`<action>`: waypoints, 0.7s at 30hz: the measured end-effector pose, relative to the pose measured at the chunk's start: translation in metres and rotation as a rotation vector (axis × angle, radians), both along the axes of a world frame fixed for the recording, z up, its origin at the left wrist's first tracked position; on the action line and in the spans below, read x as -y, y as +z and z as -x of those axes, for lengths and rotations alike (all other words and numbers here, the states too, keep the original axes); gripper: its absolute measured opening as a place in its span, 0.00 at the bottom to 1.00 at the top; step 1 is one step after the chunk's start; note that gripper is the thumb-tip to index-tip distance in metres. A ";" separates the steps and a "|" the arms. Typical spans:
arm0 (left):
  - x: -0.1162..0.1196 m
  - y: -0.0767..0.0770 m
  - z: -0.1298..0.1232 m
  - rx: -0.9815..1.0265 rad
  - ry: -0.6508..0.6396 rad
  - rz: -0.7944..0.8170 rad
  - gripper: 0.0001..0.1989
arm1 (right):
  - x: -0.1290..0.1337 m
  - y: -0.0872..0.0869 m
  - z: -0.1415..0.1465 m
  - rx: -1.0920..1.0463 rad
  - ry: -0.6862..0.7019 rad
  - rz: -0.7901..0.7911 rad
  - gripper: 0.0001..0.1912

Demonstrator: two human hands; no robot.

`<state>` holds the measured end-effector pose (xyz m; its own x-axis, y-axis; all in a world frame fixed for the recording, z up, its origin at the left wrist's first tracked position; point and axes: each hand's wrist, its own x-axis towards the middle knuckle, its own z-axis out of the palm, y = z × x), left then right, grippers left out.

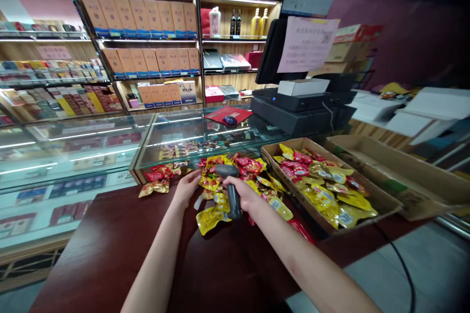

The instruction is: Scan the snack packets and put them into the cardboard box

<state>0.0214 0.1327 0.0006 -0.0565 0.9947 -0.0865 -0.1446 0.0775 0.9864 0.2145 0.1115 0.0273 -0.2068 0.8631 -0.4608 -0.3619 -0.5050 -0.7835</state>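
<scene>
My right hand point(242, 194) is wrapped round the grip of a dark grey handheld scanner point(233, 200), whose head points up and to the left over a pile of snack packets. My left hand point(188, 187) is at the pile's left edge, its fingertips by the packets; whether they pinch one is hard to see. Red and yellow packets point(249, 165) lie heaped on the dark red table point(139, 244) against the glass counter. A yellow packet point(208, 220) lies nearest to me, below the scanner. Two gold and red packets point(154, 188) lie left of my left hand.
An open cardboard box point(389, 204) of packets stands on the right, with another open box point(414, 176) behind it. The glass counter point(183, 132) bears a mouse point(230, 120) on a red mat and a monitor point(271, 51). A black cable point(404, 259) hangs at the right.
</scene>
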 end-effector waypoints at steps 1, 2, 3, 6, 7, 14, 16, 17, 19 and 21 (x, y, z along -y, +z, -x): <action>-0.003 -0.002 0.000 -0.057 0.023 -0.031 0.21 | 0.000 0.001 0.001 0.001 -0.009 -0.002 0.08; -0.005 -0.004 0.000 -0.133 0.049 -0.071 0.20 | -0.001 0.002 0.003 0.002 -0.017 -0.007 0.08; -0.008 -0.005 0.000 -0.219 0.077 -0.113 0.19 | -0.002 0.003 0.004 0.006 -0.026 -0.014 0.08; -0.012 -0.008 -0.001 -0.446 0.116 -0.211 0.18 | -0.004 0.005 0.008 0.033 -0.057 -0.050 0.06; -0.012 -0.009 -0.002 -0.494 0.103 -0.219 0.18 | -0.005 0.005 0.009 0.044 -0.070 -0.065 0.06; -0.003 -0.012 -0.004 -0.741 -0.152 -0.197 0.27 | -0.009 0.002 0.016 -0.014 -0.063 -0.055 0.04; -0.001 -0.006 -0.001 -0.742 -0.197 -0.178 0.30 | -0.007 0.003 0.018 -0.058 -0.069 -0.044 0.04; 0.001 -0.003 0.001 -0.713 -0.211 -0.160 0.30 | -0.005 0.004 0.018 -0.074 -0.079 -0.053 0.04; 0.003 0.005 0.003 -0.626 -0.219 -0.130 0.27 | 0.000 0.008 0.017 -0.100 -0.099 -0.093 0.06; 0.004 0.013 0.003 -0.567 -0.238 -0.135 0.20 | 0.004 0.014 0.013 -0.118 -0.106 -0.134 0.08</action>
